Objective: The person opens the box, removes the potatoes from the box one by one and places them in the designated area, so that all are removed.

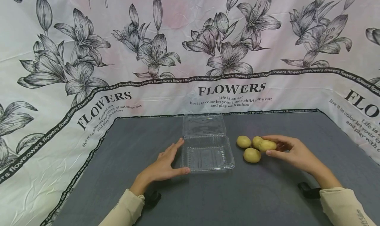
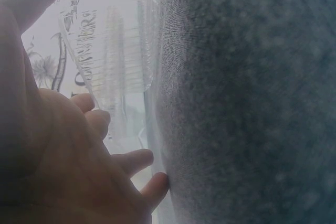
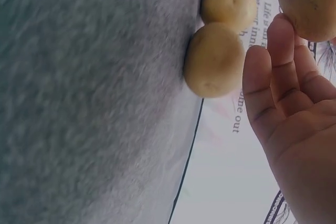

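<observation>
A clear plastic clamshell box (image 1: pixel 207 153) lies on the table with its lid (image 1: pixel 203 124) folded back. At its left side is my left hand (image 1: pixel 162 165), fingers spread and thumb by the front corner; in the left wrist view the fingers extend beside the clear wall (image 2: pixel 113 51). My right hand (image 1: pixel 292 152) pinches a potato (image 1: pixel 268 145) between thumb and fingers. The right wrist view shows that potato (image 3: pixel 308 3) raised off the table at the fingertips. Three other potatoes sit right of the box: one at left (image 1: pixel 243 142), one in front (image 1: pixel 252 155), one partly hidden behind the held potato (image 1: pixel 256 141).
A grey cloth-like surface covers the table (image 1: pixel 219 199). Behind it hangs a white curtain (image 1: pixel 166 97) printed with flowers and lettering, which also runs along both sides. Dark straps (image 1: pixel 308 190) sit at the wrists.
</observation>
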The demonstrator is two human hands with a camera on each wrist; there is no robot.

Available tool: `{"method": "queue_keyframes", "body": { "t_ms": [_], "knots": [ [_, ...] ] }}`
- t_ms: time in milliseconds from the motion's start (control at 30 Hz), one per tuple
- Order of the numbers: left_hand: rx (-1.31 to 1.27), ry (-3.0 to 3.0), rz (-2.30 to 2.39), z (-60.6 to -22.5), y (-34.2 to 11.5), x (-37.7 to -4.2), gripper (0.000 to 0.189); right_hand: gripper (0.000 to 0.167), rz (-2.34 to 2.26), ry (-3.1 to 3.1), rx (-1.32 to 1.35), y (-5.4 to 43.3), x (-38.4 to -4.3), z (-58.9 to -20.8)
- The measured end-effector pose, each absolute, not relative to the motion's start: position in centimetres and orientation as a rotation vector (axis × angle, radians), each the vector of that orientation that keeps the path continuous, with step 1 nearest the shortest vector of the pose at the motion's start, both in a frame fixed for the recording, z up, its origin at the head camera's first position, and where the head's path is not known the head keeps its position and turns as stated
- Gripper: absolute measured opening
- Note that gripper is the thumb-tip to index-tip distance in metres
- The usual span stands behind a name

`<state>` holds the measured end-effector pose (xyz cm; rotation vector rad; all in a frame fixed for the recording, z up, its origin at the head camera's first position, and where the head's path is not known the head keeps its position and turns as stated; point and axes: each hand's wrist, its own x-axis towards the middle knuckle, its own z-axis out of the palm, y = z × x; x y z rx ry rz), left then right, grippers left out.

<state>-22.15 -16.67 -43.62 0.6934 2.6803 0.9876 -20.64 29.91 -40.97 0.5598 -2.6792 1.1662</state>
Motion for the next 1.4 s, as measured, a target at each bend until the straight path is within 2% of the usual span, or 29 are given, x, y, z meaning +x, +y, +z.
{"method": "queue_keyframes", "body": {
  "t_ms": [1400],
  "knots": [
    [0.711, 2.676, 0.983, -43.5, -16.7, -22.1, 0.106, 0.049, 1.284, -2.854, 0.513, 31.8, -20.3, -42.3]
  ]
}}
